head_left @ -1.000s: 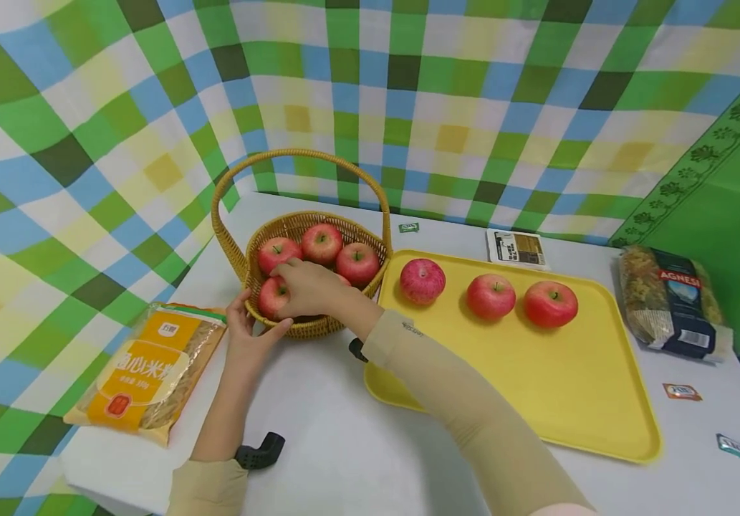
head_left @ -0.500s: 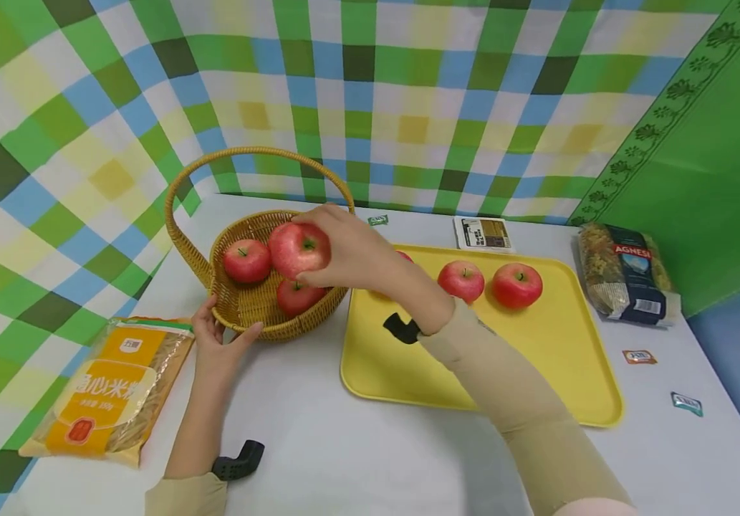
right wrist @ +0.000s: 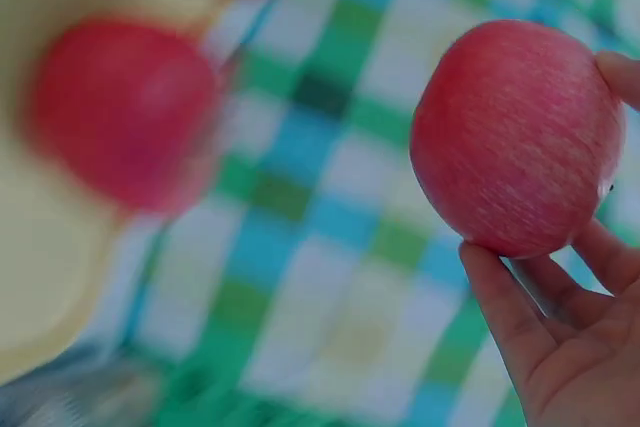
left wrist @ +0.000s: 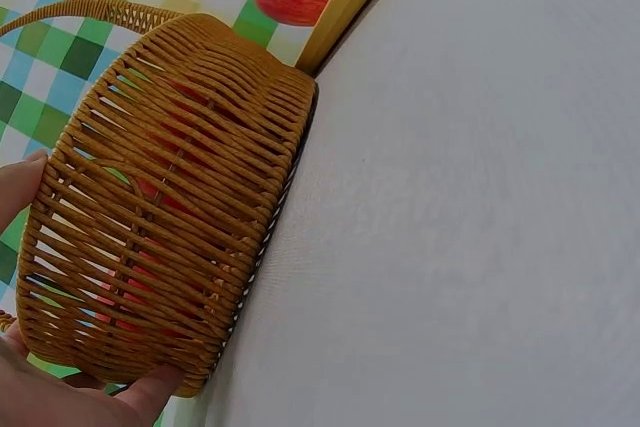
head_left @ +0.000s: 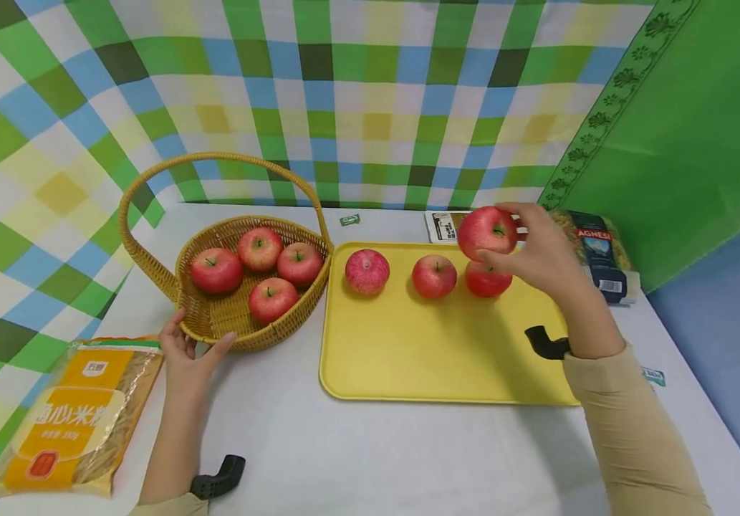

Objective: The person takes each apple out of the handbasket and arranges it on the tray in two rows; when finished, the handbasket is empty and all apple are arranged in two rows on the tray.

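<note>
My right hand (head_left: 540,251) holds a red apple (head_left: 487,233) between thumb and fingers, raised over the back right of the yellow tray (head_left: 421,351). In the right wrist view the same apple (right wrist: 515,137) sits at the fingertips. Three apples stand in a row along the tray's back half; the rightmost (head_left: 488,281) is partly covered by the held one. At the left, a wicker basket (head_left: 286,330) with a tall arched handle contains several red apples (head_left: 216,270). My left hand (head_left: 189,358) grips its front left rim, thumb and fingers spread against the weave (left wrist: 170,197).
A bag of noodles (head_left: 73,416) lies left of the basket. Behind the tray are a flat white-and-brown packet (head_left: 443,226) and a small green sachet (head_left: 349,220). A pasta bag (head_left: 602,251) stands at the back right, partly behind my right hand. A checked cloth (head_left: 370,107) hangs behind.
My right hand has lifted an apple out of the basket and carried it right, over the tray. My left hand stays on the basket rim. The head view has shifted rightward.
</note>
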`<state>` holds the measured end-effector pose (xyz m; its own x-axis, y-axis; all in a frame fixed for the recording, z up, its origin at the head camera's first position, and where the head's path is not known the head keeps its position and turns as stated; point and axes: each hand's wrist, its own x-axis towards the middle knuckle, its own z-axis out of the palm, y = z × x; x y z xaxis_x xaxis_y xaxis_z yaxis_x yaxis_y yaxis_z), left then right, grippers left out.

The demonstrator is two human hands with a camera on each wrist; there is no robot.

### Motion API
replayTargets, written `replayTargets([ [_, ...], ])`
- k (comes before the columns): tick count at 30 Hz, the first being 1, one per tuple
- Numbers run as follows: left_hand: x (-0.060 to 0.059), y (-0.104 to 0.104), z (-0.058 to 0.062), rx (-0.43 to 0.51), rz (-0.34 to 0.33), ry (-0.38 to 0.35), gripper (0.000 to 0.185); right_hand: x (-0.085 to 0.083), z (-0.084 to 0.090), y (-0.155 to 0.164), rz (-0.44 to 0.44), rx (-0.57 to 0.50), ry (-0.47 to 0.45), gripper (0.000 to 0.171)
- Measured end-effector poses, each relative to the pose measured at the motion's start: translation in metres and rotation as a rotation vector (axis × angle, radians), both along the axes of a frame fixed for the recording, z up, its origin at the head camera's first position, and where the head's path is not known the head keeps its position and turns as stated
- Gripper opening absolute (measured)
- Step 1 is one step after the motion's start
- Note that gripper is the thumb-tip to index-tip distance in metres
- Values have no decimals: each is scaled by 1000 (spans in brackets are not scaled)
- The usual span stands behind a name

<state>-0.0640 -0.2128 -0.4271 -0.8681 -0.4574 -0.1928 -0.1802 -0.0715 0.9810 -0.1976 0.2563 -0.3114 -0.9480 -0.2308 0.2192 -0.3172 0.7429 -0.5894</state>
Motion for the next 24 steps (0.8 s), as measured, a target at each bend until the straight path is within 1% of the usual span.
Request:
replayTargets([
  [4, 1, 0, 0, 2, 6, -16, 91, -3, -26, 52, -161, 47, -41, 83],
  [7, 2, -1, 1, -3, 12, -26, 92, -7, -47, 79, -231, 76, -90, 83],
  [9, 2, -1, 1, -11, 16, -36, 92, -11, -61, 91, -252, 84, -132, 83],
  [12, 3, -1, 1, -16, 17, -35, 91, -17, -77, 100, -270, 118, -187, 86],
  [15, 2, 0, 1, -20, 17, -35, 91, -22, -88, 105, -266, 142, -206, 85],
  [18, 1, 0, 1, -19, 12, -26, 92, -24, -93, 106, -261, 159, -199, 83],
  [20, 6, -3, 0, -21, 27, -22, 92, -30, -96, 99, -240, 167, -201, 82],
  [24, 11, -7, 0, -30, 50, -11, 91, -34, -94, 88, -212, 194, -261, 87],
])
